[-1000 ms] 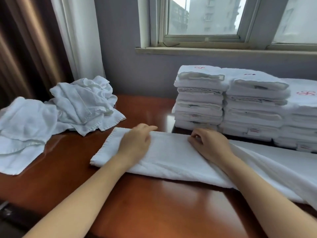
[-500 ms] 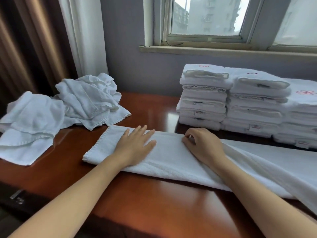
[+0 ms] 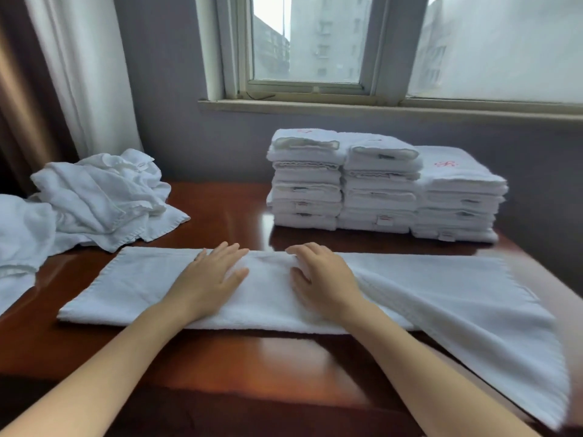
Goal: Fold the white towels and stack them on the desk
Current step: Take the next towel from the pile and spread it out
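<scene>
Pressing towel [image 3: 142, 285] flat, left hand [image 3: 208, 279] spread, right hand [image 3: 328, 282] gripping far edge, folded stacks [image 3: 378, 190] just behind.

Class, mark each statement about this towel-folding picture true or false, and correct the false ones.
1. The left hand and right hand both rest on the towel. True.
2. The left hand lies flat, fingers straight. True.
3. The stacks stand left of the crumpled pile. False: they stand to its right.
4. The desk is white. False: it is reddish-brown.
5. There are two stacks. False: three, side by side.
</scene>
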Demonstrator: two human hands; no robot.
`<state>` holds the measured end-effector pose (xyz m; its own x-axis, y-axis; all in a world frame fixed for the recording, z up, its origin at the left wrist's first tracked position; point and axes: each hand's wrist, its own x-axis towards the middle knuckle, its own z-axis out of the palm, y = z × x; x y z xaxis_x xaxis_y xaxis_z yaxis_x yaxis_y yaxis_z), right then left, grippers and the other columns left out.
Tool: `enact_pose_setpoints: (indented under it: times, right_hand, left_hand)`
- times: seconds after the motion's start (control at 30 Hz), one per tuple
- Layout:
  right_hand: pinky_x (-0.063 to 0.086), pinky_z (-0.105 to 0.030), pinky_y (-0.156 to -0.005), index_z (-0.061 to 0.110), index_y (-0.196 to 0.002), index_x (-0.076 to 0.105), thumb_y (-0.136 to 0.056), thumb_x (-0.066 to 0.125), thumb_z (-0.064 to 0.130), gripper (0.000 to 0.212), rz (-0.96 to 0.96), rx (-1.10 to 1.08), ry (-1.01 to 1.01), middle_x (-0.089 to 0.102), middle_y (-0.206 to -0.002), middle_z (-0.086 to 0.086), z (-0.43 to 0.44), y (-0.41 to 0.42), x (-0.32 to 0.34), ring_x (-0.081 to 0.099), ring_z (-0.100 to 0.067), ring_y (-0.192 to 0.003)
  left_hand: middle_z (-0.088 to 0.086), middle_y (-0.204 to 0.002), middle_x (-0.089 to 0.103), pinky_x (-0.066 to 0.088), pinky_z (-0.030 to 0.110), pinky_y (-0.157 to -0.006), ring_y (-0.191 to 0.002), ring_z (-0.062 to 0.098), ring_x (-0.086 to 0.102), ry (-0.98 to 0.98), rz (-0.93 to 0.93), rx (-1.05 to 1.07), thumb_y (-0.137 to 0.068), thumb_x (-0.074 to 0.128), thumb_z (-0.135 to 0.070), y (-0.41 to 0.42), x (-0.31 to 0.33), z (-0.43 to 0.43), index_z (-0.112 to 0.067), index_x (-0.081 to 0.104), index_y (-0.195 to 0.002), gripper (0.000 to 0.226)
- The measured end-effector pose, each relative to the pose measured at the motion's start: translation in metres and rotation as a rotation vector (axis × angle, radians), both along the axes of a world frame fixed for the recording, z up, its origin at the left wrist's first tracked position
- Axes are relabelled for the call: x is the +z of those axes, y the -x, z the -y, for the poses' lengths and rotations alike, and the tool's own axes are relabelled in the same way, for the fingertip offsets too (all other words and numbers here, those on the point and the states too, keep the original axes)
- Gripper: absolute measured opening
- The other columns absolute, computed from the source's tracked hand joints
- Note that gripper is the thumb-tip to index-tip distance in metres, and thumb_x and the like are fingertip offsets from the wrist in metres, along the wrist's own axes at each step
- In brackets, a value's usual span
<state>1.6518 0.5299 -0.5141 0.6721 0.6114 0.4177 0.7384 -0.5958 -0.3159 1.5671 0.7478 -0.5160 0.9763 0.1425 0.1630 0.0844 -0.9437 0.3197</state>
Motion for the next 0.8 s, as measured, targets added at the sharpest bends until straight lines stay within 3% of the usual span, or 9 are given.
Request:
enact_pose_setpoints:
  times: [0.17,0.27,0.47,0.63,0.8]
  right_hand:
    - [0.039,-0.029,-0.09,0.017,-0.119,0.065,-0.088,0.057,0.013,0.032,-0.02,-0.08,0.014,0.065,-0.117,0.001,0.073,0.012,-0.002,0.055,-0.022,-0.113]
    - [0.037,-0.027,-0.099,0.018,-0.113,0.068,-0.087,0.06,0.014,0.027,0.019,-0.14,0.007,0.067,-0.115,0.004,0.107,0.02,-0.001,0.054,-0.018,-0.115]
    - [0.029,-0.029,-0.105,0.022,-0.109,0.068,-0.08,0.06,0.015,0.032,0.089,-0.257,0.07,0.065,-0.116,0.006,0.162,0.036,0.002,0.052,-0.017,-0.117]
    - [0.032,-0.031,-0.104,0.022,-0.11,0.07,-0.076,0.057,0.006,0.039,0.061,-0.331,0.092,0.063,-0.123,0.006,0.196,0.041,0.005,0.052,-0.019,-0.119]
    - [0.044,-0.029,-0.084,0.029,-0.118,0.064,-0.08,0.05,0.001,0.049,0.008,-0.458,0.087,0.047,-0.142,0.01,0.224,0.037,0.008,0.051,-0.019,-0.123]
  left_hand:
    - [-0.015,-0.142,0.051,0.026,0.016,-0.106,-0.139,0.002,0.036,0.155,0.181,-0.198,-0.1,0.053,-0.023,-0.013,0.006,0.076,-0.028,0.059,-0.133,0.034]
    - [-0.011,-0.129,0.062,0.038,0.022,-0.105,-0.125,0.008,0.052,0.156,0.255,-0.319,-0.095,0.059,-0.013,-0.018,0.008,0.113,-0.023,0.069,-0.121,0.029]
    - [-0.01,-0.123,0.063,0.041,0.02,-0.1,-0.117,0.008,0.056,0.139,0.287,-0.477,-0.091,0.063,-0.011,-0.034,0.01,0.171,-0.022,0.071,-0.117,0.03]
    - [-0.012,-0.123,0.063,0.046,0.029,-0.098,-0.116,0.01,0.057,0.098,0.246,-0.546,-0.088,0.062,-0.01,-0.05,0.013,0.209,-0.025,0.069,-0.119,0.035]
    - [-0.011,-0.121,0.064,0.047,0.031,-0.093,-0.112,0.01,0.058,0.079,0.217,-0.484,-0.09,0.06,-0.015,-0.067,0.014,0.227,-0.029,0.064,-0.123,0.036]
